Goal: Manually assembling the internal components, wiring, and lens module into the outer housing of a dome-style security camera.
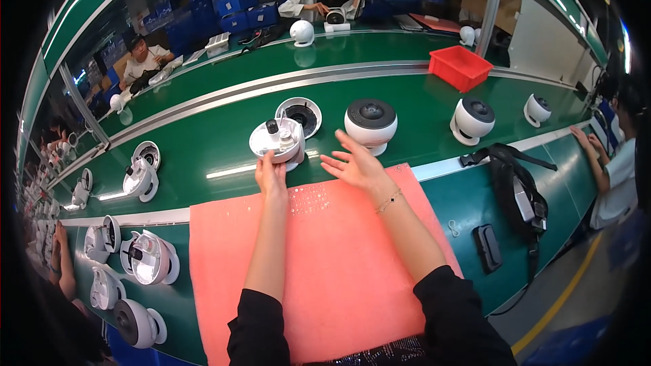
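A white, ball-shaped device with its shell opened [271, 141] stands on the green bench ahead of me, pale inner parts and a black cylinder showing. Its round cover with a dark inside [302, 116] leans behind it. My left hand [272, 177] is at the near edge of the opened device, fingers closed against its lower rim and partly hidden. To the right, my right hand [358, 163] is open, palm turned inward and fingers spread, holding nothing. Just beyond it is a closed white device with a dark round top [371, 124]; I see no clear contact.
A pink mat [325, 271] with small clear dots lies before me. More opened devices [150, 257] stand at left, closed ones [472, 120] at right. A red bin [460, 68], black bag [519, 193] and dark pouch [487, 247] lie around. Other people sit across and beside me.
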Action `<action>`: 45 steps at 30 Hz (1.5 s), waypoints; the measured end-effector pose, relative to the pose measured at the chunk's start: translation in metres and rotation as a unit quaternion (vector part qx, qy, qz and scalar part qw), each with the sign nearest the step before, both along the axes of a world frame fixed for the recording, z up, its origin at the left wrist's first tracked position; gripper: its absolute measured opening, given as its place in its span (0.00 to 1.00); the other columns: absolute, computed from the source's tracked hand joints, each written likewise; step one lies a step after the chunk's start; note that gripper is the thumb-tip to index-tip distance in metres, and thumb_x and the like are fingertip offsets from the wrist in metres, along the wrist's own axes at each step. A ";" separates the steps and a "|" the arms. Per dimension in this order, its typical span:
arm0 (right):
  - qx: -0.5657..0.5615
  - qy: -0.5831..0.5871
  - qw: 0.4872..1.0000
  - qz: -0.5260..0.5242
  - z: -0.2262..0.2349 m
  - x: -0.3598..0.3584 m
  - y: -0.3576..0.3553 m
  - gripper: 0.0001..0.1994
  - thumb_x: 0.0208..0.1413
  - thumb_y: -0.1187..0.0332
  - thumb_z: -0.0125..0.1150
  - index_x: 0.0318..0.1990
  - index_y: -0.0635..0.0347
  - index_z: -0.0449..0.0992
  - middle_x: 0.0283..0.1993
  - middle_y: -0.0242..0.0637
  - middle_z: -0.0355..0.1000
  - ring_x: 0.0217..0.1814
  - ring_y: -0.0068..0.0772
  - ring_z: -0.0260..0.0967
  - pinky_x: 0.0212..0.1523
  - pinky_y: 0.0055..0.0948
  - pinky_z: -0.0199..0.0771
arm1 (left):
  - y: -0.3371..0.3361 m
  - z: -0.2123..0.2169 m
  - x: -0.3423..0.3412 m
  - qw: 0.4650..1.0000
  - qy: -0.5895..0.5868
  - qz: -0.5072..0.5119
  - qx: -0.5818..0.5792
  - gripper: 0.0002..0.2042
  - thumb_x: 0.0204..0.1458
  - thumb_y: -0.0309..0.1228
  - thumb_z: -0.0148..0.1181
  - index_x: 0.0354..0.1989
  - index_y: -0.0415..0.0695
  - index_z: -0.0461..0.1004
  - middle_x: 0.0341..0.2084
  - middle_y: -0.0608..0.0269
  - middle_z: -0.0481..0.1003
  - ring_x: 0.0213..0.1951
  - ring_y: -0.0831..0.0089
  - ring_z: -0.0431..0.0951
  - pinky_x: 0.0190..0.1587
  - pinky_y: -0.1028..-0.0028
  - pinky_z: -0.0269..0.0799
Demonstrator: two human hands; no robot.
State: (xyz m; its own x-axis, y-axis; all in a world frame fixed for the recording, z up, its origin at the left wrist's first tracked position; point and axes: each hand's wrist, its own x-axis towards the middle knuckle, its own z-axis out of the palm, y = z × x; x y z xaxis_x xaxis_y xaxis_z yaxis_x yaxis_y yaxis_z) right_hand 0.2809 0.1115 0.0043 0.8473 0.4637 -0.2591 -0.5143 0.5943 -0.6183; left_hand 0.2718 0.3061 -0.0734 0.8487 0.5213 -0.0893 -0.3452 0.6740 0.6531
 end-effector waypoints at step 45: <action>-0.235 -0.602 0.728 0.228 0.023 -0.210 -0.054 0.23 0.36 0.71 0.67 0.41 0.67 0.65 0.32 0.44 0.70 0.30 0.43 0.71 0.28 0.31 0.72 | -0.001 0.090 -0.319 0.724 -0.076 -0.107 0.677 0.25 0.43 0.45 0.57 0.39 0.31 0.69 0.32 0.51 0.74 0.28 0.57 0.75 0.31 0.69 0.71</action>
State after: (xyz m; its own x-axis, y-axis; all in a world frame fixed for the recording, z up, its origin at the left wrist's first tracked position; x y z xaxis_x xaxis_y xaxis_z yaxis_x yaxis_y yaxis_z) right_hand 0.0709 0.0574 0.0273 0.3771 0.8676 0.3240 0.4925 0.1084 -0.8636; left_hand -0.0470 0.3049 0.0167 0.8693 -0.1022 0.4837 -0.4652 -0.5004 0.7302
